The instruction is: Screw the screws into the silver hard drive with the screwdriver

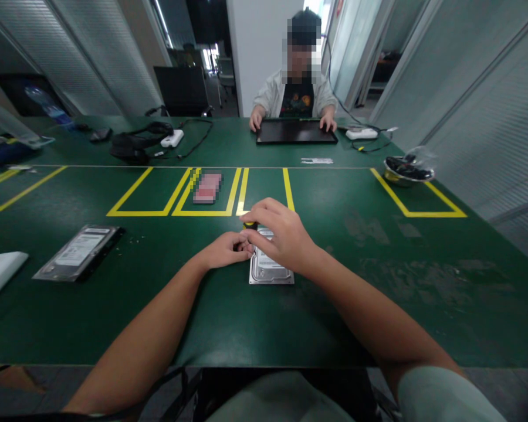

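A silver hard drive (270, 273) with a white label lies flat on the green table, in front of me. Above its upper left part, my right hand (284, 231) grips a black and yellow tool handle (249, 225) between thumb and fingers. The tool's lower end is hidden behind the fingers. My left hand (229, 250) rests at the drive's left edge, its fingers curled together just below the handle; whatever they may pinch is too small to make out. A second hard drive (77, 253) lies to the left.
Yellow tape outlines (202, 213) cross the table, one around a pink item (207, 188). A metal bowl (408, 171) with dark items stands at the right. Across the table, a person holds a black panel (296, 132). A black headset (138, 142) and a white object (0, 272) are left.
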Demonstrator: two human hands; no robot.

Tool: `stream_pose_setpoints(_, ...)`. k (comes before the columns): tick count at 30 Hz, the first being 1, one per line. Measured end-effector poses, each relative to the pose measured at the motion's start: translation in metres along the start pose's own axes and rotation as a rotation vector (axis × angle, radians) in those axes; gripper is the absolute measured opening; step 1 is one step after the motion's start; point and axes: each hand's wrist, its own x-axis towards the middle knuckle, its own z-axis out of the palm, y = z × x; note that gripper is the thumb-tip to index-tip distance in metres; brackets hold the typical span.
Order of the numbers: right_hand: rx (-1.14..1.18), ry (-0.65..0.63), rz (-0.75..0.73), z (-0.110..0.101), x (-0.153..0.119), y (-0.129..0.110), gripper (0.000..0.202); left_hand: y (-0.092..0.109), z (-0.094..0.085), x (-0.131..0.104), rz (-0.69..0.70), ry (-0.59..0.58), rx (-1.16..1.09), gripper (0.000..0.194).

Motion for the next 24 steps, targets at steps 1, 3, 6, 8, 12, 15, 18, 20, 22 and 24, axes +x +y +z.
stream_pose_setpoints(1, 0.002, -0.001, 0.001, 0.0000, -0.0001, -0.0001, 0.017, 0.0003, 0.0000, -0.0001, 0.000, 0.003, 0.001, 0.027)
stream_pose_setpoints(3, 0.003, 0.002, -0.001, 0.0000, -0.0002, -0.0003, 0.017, 0.0006, 0.0001, -0.0002, 0.000, 0.003, -0.006, 0.026)
stream_pose_setpoints(6, 0.007, 0.012, -0.001, 0.0004, -0.0003, -0.0007, 0.017, 0.0007, 0.0000, -0.0004, -0.001, -0.004, -0.028, 0.025)
stream_pose_setpoints(8, 0.006, 0.018, -0.006, 0.0007, -0.0005, -0.0010, 0.017, 0.0010, 0.0000, -0.0005, 0.000, -0.001, -0.027, 0.025)
stream_pose_setpoints(12, -0.006, 0.017, -0.004, 0.0010, -0.0009, -0.0010, 0.019, 0.0009, 0.0003, -0.0005, 0.010, 0.014, -0.007, 0.025)
stream_pose_setpoints(15, -0.011, -0.003, 0.003, 0.0007, -0.0015, -0.0007, 0.020, -0.0011, 0.0005, 0.0000, 0.017, 0.018, -0.002, 0.026)
stream_pose_setpoints(18, -0.023, -0.029, -0.004, -0.0004, -0.0020, -0.0011, 0.021, -0.0041, 0.0002, 0.0007, 0.024, 0.026, -0.001, 0.028)
stream_pose_setpoints(20, -0.038, -0.048, -0.005, -0.0014, -0.0022, -0.0020, 0.021, -0.0056, -0.0001, 0.0012, 0.023, 0.017, -0.012, 0.029)
stream_pose_setpoints(22, -0.057, -0.062, -0.006, -0.0021, -0.0021, -0.0030, 0.021, -0.0064, -0.0005, 0.0015, 0.021, -0.004, -0.036, 0.028)
stream_pose_setpoints(24, -0.075, -0.069, -0.008, -0.0023, -0.0019, -0.0034, 0.024, -0.0072, -0.0008, 0.0016, 0.022, -0.020, -0.067, 0.025)
